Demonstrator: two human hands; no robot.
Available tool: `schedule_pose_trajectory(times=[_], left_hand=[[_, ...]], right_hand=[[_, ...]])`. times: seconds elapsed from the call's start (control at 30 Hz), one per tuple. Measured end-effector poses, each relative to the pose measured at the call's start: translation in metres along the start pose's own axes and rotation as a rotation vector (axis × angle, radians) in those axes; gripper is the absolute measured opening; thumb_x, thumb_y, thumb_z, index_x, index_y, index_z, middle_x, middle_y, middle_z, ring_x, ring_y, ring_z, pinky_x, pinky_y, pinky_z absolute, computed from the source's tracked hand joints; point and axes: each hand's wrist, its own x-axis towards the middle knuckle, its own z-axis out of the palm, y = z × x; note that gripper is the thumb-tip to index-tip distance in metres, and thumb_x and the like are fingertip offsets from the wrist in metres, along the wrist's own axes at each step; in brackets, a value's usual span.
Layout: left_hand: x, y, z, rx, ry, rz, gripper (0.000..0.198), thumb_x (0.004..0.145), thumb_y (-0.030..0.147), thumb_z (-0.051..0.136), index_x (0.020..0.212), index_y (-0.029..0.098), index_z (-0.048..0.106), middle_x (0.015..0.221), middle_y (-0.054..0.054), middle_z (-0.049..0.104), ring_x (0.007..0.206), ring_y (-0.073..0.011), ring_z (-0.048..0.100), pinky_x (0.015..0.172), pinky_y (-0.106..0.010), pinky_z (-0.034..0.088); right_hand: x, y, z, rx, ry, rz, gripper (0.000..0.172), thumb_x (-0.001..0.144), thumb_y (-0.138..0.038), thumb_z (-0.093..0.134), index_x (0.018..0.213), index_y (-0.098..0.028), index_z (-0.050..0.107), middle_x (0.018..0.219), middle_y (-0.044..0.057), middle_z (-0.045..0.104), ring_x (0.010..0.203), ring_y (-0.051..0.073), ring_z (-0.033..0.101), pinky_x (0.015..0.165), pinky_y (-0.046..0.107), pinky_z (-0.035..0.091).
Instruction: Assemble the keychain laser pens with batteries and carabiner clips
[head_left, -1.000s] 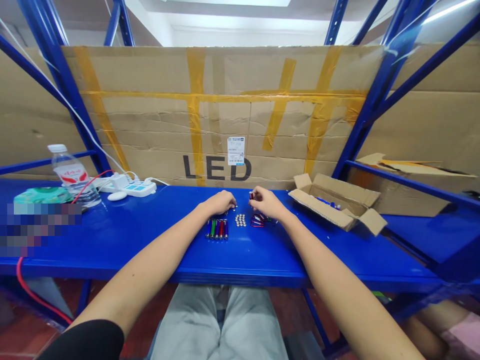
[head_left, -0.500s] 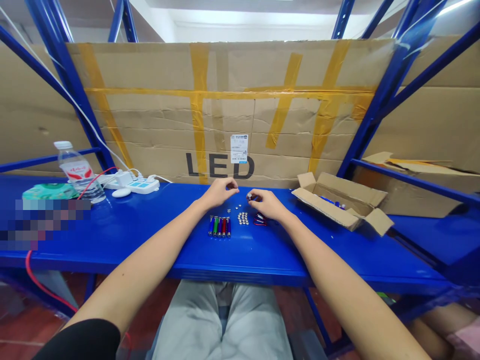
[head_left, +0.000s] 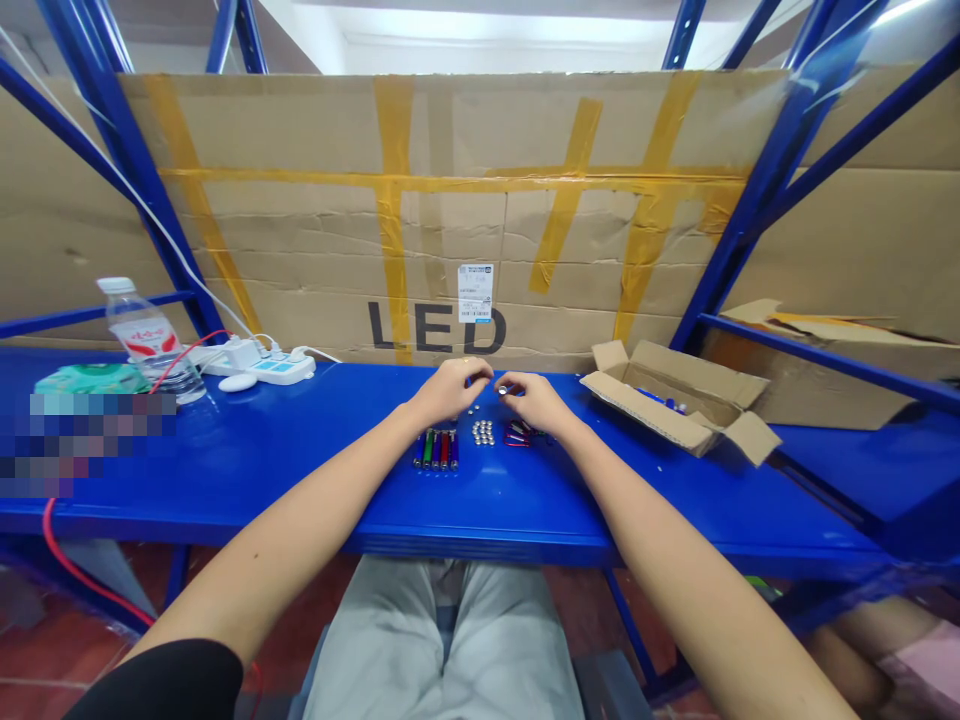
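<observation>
"Tubes (head_left: 435, 450) lay where?"

"Side by side between the desk's (head_left: 262, 440) front and back edges, perhaps for easy reach. Beyond them hovered the left hand (head_left: 454, 388), fingers curled; whether they gripped anything, I couldn't tell."

"And rightward?"

"Discs (head_left: 483, 432) sat bunched, probably to keep them from straying, then clips (head_left: 517, 432). The right hand (head_left: 529, 400) pinched a silver-ended piece (head_left: 503, 391), likely for a steady hold."

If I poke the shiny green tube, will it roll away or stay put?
The green tube would probably roll sideways, since it looks round and the table looks smooth and flat. The tubes lined up beside it might stop it or roll too. Its shiny side could feel slippery.
</observation>
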Motion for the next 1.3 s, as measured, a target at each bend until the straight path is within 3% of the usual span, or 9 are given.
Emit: schedule_pose_trajectory(times=[0.13, 0.27, 0.43, 0.6, 0.77, 0.97, 1.2, 1.3], left_hand=[[-0.005, -0.012, 0.002, 0.160, -0.179, -0.136, 0.020, 0.085, 0.019, 0.051, 0.095, 0.020, 0.069, 0.097, -0.005, 0.071, 0.089, -0.0189, 0.063, 0.079, -0.029, 0.047], [-0.010, -0.022, 0.007, 0.208, -0.354, -0.239, 0.021, 0.083, 0.033, 0.058, 0.093, 0.022, 0.072, 0.095, -0.006, 0.072, 0.088, -0.0216, 0.065, 0.076, -0.029, 0.047], [-0.011, -0.023, 0.012, 0.209, -0.436, -0.311, 0.015, 0.078, 0.033, 0.065, 0.079, 0.021, 0.073, 0.083, -0.006, 0.073, 0.080, -0.0205, 0.066, 0.070, -0.027, 0.047], [-0.010, -0.022, 0.018, 0.174, -0.389, -0.347, 0.008, 0.075, 0.018, 0.064, 0.076, 0.019, 0.072, 0.083, -0.005, 0.072, 0.081, -0.0196, 0.066, 0.071, -0.026, 0.047], [-0.009, -0.019, 0.017, 0.095, -0.318, -0.394, 0.006, 0.070, 0.014, 0.065, 0.072, 0.018, 0.068, 0.078, -0.003, 0.071, 0.076, -0.0173, 0.064, 0.066, -0.025, 0.047], [-0.003, -0.005, 0.009, 0.018, 0.009, -0.140, 0.010, 0.084, 0.020, 0.055, 0.088, 0.017, 0.064, 0.084, -0.003, 0.067, 0.076, -0.0144, 0.060, 0.071, -0.026, 0.047], [-0.003, 0.007, 0.015, 0.021, -0.066, 0.025, 0.017, 0.087, 0.013, 0.050, 0.097, 0.018, 0.063, 0.095, -0.005, 0.066, 0.091, -0.0166, 0.061, 0.084, -0.030, 0.047], [-0.003, 0.003, 0.014, 0.033, -0.028, 0.005, 0.020, 0.090, 0.016, 0.047, 0.101, 0.018, 0.063, 0.099, -0.006, 0.067, 0.092, -0.0170, 0.061, 0.085, -0.030, 0.047]], right_hand=[[-0.001, -0.003, -0.003, -0.028, -0.012, 0.018, 0.024, 0.069, -0.007, 0.051, 0.082, -0.018, 0.068, 0.086, 0.002, 0.071, 0.078, 0.016, 0.061, 0.077, 0.028, 0.045], [-0.002, -0.006, -0.004, -0.045, -0.029, 0.046, 0.022, 0.070, -0.006, 0.053, 0.081, -0.018, 0.067, 0.087, 0.003, 0.071, 0.080, 0.016, 0.062, 0.077, 0.027, 0.045], [-0.002, -0.005, -0.003, -0.054, -0.043, 0.067, 0.021, 0.071, -0.006, 0.054, 0.082, -0.018, 0.067, 0.086, 0.003, 0.071, 0.079, 0.016, 0.062, 0.075, 0.027, 0.046], [-0.002, -0.006, -0.002, -0.060, -0.058, 0.074, 0.021, 0.070, -0.006, 0.054, 0.082, -0.018, 0.067, 0.083, 0.002, 0.070, 0.076, 0.015, 0.061, 0.075, 0.026, 0.046], [-0.003, -0.006, -0.001, -0.061, -0.067, 0.092, 0.021, 0.071, -0.007, 0.054, 0.083, -0.017, 0.068, 0.084, 0.003, 0.070, 0.077, 0.015, 0.061, 0.074, 0.026, 0.046], [-0.002, 0.000, 0.000, -0.064, -0.066, 0.098, 0.022, 0.071, -0.008, 0.054, 0.087, -0.017, 0.067, 0.085, 0.003, 0.070, 0.076, 0.015, 0.060, 0.074, 0.026, 0.045], [0.000, 0.002, 0.002, 0.011, -0.063, 0.073, 0.016, 0.072, -0.013, 0.057, 0.084, -0.017, 0.066, 0.082, 0.002, 0.070, 0.075, 0.015, 0.061, 0.071, 0.026, 0.045], [0.001, 0.002, 0.002, 0.025, -0.049, 0.099, 0.017, 0.070, -0.011, 0.057, 0.083, -0.017, 0.066, 0.081, 0.002, 0.070, 0.073, 0.015, 0.061, 0.070, 0.025, 0.046]])
